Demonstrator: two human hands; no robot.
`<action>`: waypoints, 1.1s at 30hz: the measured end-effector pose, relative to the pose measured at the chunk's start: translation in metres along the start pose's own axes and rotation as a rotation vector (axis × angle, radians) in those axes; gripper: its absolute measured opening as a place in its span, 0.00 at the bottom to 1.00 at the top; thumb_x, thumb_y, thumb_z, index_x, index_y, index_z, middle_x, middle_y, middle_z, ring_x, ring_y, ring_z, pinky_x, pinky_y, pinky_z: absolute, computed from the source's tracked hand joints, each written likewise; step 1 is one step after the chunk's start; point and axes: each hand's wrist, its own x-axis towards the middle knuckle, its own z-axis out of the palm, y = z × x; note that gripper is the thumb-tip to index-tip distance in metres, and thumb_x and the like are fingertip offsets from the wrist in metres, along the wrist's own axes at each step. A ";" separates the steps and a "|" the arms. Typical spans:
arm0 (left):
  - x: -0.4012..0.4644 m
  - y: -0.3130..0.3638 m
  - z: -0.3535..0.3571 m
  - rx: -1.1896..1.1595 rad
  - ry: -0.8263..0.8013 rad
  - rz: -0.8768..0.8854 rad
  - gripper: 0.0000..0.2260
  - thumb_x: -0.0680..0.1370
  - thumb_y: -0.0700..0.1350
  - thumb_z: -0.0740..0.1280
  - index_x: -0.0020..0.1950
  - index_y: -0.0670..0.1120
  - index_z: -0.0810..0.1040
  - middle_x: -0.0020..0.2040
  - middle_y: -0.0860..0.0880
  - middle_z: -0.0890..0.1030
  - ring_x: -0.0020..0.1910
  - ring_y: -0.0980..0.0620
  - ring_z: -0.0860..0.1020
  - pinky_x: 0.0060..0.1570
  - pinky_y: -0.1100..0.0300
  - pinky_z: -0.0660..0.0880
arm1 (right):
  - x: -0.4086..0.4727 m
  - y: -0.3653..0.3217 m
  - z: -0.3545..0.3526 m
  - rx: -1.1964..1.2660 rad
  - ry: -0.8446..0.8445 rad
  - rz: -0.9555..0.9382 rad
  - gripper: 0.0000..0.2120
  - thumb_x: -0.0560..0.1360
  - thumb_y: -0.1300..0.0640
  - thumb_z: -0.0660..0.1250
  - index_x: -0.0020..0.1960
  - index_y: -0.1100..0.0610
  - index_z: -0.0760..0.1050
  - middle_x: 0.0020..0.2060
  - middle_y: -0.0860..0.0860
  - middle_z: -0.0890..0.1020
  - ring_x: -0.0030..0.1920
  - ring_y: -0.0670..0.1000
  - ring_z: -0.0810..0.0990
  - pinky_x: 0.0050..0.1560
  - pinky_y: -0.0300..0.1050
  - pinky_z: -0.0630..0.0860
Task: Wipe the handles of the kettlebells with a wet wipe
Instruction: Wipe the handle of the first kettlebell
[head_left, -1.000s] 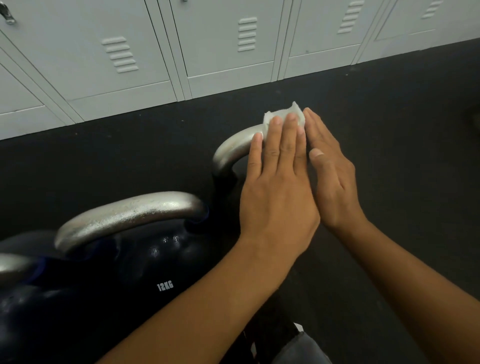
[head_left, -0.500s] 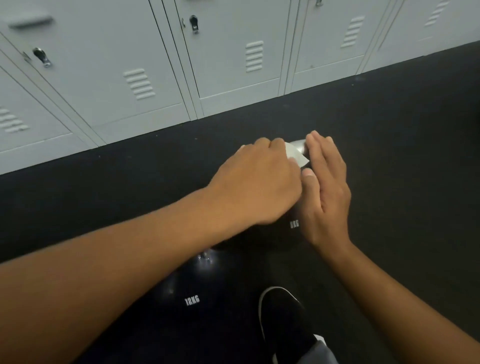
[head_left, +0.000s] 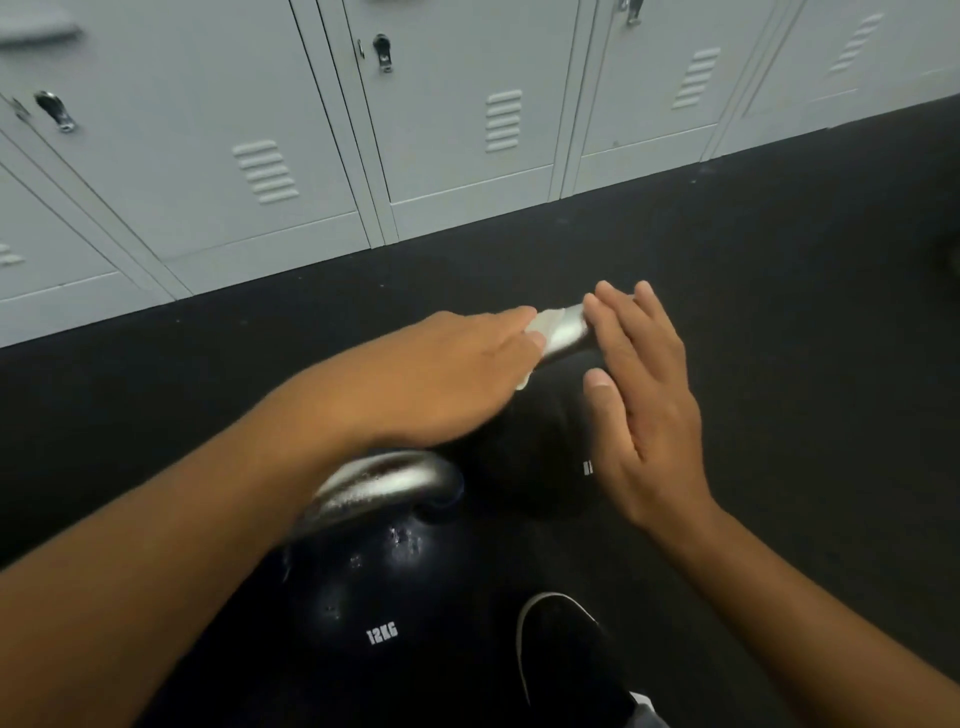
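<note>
While left hand (head_left: 457, 364) presses wet wipe (head_left: 540, 332) on kettlebell handle (head_left: 566, 330), right hand (head_left: 644, 395) flat alongside.

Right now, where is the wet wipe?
In the head view the wipe is just right of centre, under the left hand's fingers on the far kettlebell's handle, with the right hand at the handle's other side.

We see open black floor (head_left: 779, 270) to the right and beyond the far kettlebell (head_left: 524, 447), up to the lockers (head_left: 441, 156) that wall off the back. On its handle (head_left: 566, 330) our left hand (head_left: 447, 374) and right hand (head_left: 644, 395) leave only a short bare stretch between them. Near us the 12KG kettlebell (head_left: 384, 587) and a shoe (head_left: 566, 649) crowd the floor.
</note>
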 end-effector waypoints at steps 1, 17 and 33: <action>0.000 0.002 0.005 0.016 0.026 0.027 0.16 0.87 0.56 0.48 0.59 0.51 0.72 0.56 0.51 0.79 0.55 0.50 0.78 0.62 0.45 0.72 | 0.002 -0.002 0.002 -0.005 -0.004 -0.019 0.24 0.83 0.56 0.54 0.77 0.62 0.70 0.77 0.53 0.71 0.83 0.54 0.59 0.82 0.50 0.56; 0.019 -0.032 0.002 -0.172 -0.030 -0.117 0.21 0.86 0.59 0.49 0.38 0.51 0.68 0.35 0.56 0.70 0.37 0.57 0.70 0.43 0.58 0.65 | 0.006 -0.009 0.011 -0.042 0.022 -0.055 0.23 0.83 0.56 0.54 0.74 0.63 0.74 0.73 0.56 0.75 0.79 0.58 0.65 0.81 0.46 0.55; 0.039 -0.049 0.001 -0.474 -0.184 -0.263 0.25 0.86 0.61 0.52 0.52 0.48 0.84 0.49 0.48 0.83 0.50 0.58 0.76 0.60 0.61 0.72 | 0.004 -0.009 0.013 -0.039 -0.011 -0.146 0.23 0.82 0.58 0.55 0.73 0.63 0.75 0.72 0.55 0.76 0.79 0.57 0.67 0.80 0.61 0.59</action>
